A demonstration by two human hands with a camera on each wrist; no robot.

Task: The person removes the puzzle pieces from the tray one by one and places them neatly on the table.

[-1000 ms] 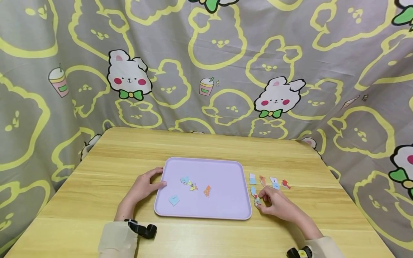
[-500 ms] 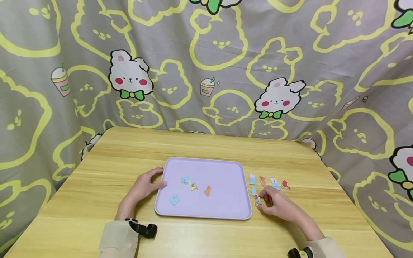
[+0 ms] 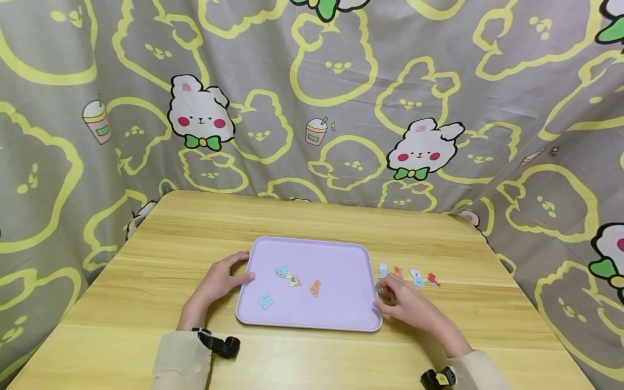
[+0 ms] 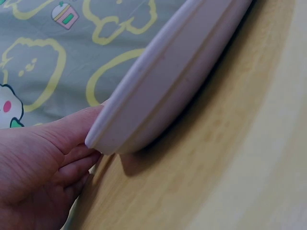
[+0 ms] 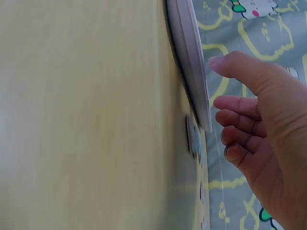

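A lilac tray (image 3: 341, 309) lies on the table. My left hand (image 3: 221, 279) grips its left rim, thumb over the edge and fingers along the outside. My right hand (image 3: 407, 303) is at the tray's right rim, thumb and fingers apart with nothing seen between them in the right wrist view. Beneath it, small printed puzzle pieces (image 3: 388, 296) are partly hidden. On the tray lie a light blue and yellow pair of pieces (image 3: 283, 272), an orange piece (image 3: 315, 287) and a light blue piece (image 3: 265, 300).
Right of the tray, a row holds a white-and-blue piece (image 3: 383, 270), an orange piece (image 3: 398, 270), another white-and-blue piece (image 3: 416, 278) and a red piece (image 3: 433, 279). The wooden table (image 3: 312, 357) ends at a patterned grey curtain (image 3: 273, 65) behind and at both sides.
My right hand has left the two-part piece beside the tray and shifted left to the tray's right rim. The left hand stays at the left rim.
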